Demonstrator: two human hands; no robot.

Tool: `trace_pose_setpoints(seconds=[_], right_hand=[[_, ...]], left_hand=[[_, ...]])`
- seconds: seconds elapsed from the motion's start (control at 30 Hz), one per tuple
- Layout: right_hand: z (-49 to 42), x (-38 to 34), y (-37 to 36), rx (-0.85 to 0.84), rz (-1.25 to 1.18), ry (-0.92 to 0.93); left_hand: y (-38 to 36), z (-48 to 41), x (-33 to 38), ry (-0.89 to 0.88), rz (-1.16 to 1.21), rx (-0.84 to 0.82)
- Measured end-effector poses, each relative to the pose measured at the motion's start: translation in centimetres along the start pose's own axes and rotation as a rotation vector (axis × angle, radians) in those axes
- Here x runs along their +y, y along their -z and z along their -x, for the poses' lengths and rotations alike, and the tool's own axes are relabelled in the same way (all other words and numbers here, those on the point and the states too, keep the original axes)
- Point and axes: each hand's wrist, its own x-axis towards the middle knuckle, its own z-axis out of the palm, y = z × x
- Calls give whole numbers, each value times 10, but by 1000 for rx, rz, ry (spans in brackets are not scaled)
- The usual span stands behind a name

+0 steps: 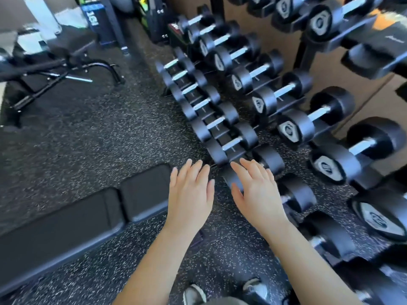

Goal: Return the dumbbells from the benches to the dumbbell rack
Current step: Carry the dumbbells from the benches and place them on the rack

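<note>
Left grip and right grip are released, fingers straight, holding nothing. They hover over a dumbbell cradled crosswise on the lowest tier of the dumbbell rack — likely so it cannot roll. The padded worktop alongside carries none.

Bright daylight, blown-out patch top left, glare on dumbbell handles, motion blur twd edges, wide-angle bowing, bench soft.
</note>
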Motion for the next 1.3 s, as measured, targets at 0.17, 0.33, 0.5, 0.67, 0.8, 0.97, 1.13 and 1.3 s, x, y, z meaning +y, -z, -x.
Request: trace_pose_setpoints(seconds=[0.17,0.33,0.5,0.67,0.8,0.97,1.13,1.3], right_hand=[[-19,-39,-26,-21,-7,50],[-52,-51,-46,-39,5,66],[-99,-39,-68,-33,-22,86],[-179,-6,-96,-32,-35,154],[-261,19,-110,-54,-42,212],[-334,45,-119,-38,-68,283],[-375,57,-134,-49,-89,272],[-411,55,-152,-43,-95,296]], left_hand=[[4,0,-54,56,-13,33],[-2,-22,-83,88,5,52],[-18,-66,-100,124,12,66],[-44,-143,-110,164,-4,92],[-57,-226,-112,198,-7,97],[-65,-299,-115,253,-13,127],[-75,-333,-129,275,-32,100],[-83,-366,-149,291,-30,112]])
